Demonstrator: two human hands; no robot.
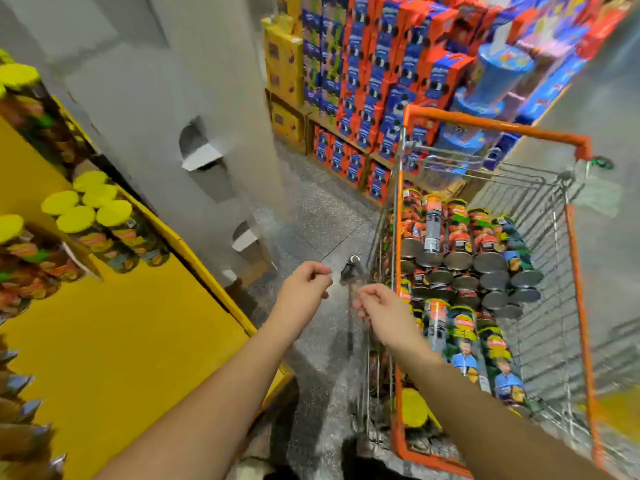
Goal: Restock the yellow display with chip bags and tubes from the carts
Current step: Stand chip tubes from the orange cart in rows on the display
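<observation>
The yellow display (114, 341) fills the left side, with yellow-lidded chip tubes (104, 220) standing on its upper shelf and chip bags (17, 427) at the lower left edge. On the right stands an orange-framed wire cart (578, 265) packed with chip tubes (464, 251) lying in stacked rows. My left hand (304, 289) and my right hand (381, 310) hover over the floor between display and cart, fingers loosely curled, holding nothing. The right hand is just beside the cart's left wall.
A grey cardboard column (194, 133) with cut-out flaps rises behind the display. Stacked orange-and-blue cookie boxes (367, 81) and yellow boxes (284, 67) fill the back. The speckled grey floor (311, 220) runs between display and cart. A grey wall lies right of the cart.
</observation>
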